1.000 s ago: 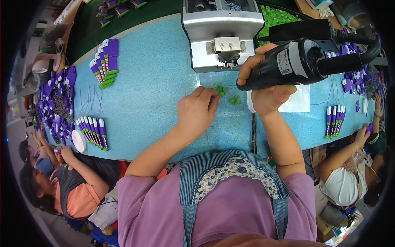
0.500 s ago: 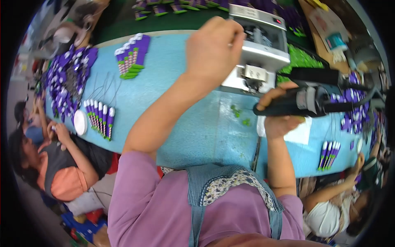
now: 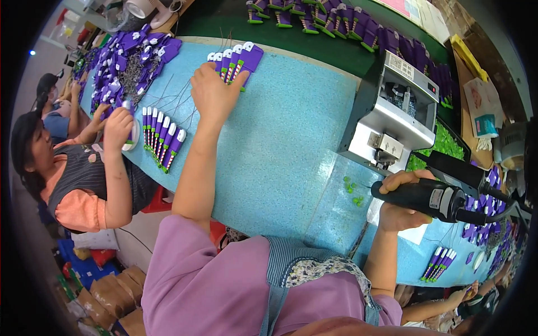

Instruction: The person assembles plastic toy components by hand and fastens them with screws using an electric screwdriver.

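Observation:
My left hand (image 3: pixel 215 96) is at the near ends of a fanned row of purple leg-shaped pieces (image 3: pixel 252 56) with white tops, striped shins and green feet. Its fingers and thumb are bent around the lower part of the row, hiding some green ends; the grip looks closed on one piece. My right hand (image 3: pixel 399 217) is wrapped around a black electric screwdriver (image 3: pixel 420 197), held sideways with its tip pointing left. Just beyond that tip lie small green bits (image 3: pixel 353 190) on the blue tabletop (image 3: pixel 269 151). Behind the screwdriver stands a grey screw feeder (image 3: pixel 358 131).
More leg pieces (image 3: pixel 162 137) lie fanned at the left, near a co-worker's hand (image 3: pixel 119 129). Purple parts (image 3: pixel 131 61) are heaped beyond them. A green belt (image 3: pixel 224 22) carries more pieces along the back. Green parts (image 3: pixel 445 145) fill a tray beside the feeder.
My left hand has gone from the screw feeder leftward to the fanned leg pieces. My right hand still holds the screwdriver. The whole view has swung left.

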{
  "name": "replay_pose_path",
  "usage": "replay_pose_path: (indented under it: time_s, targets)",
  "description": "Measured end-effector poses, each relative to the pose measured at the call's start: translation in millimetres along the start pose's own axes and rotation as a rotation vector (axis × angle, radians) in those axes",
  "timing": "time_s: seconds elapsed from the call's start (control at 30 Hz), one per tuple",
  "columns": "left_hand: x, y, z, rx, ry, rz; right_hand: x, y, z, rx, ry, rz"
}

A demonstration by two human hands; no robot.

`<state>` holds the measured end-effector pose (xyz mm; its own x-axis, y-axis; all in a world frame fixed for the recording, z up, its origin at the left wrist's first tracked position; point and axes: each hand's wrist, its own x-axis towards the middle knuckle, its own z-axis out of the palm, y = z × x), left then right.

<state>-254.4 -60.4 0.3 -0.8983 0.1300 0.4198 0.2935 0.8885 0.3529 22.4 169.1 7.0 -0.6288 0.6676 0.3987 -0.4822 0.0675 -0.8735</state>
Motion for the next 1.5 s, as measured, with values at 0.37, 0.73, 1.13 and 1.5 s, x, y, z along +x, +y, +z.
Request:
replay_pose_path:
  time_s: [0.37, 0.73, 1.13, 1.5]
  targets:
    - [36.1, -2.6, 21.9, -0.017, -0.269, -0.268, 2.8, 2.3, 2.4, -0.025, 0.004, -0.039]
    - [42.6, -18.4, 25.3, -0.021, -0.137, -0.201, 3.8, -1.5, -3.4, 0.021, 0.031, 0.007]
    - [-104.8, 47.6, -42.2, -0.291, -0.646, 0.207, 4.3, 2.5, -2.8, 0.056, 0.054, 0.044]
    - [-132.2, 42.7, -66.7, -0.332, -0.810, 0.287, 2.6, 2.9, -4.2, -0.017, 0.015, 0.029]
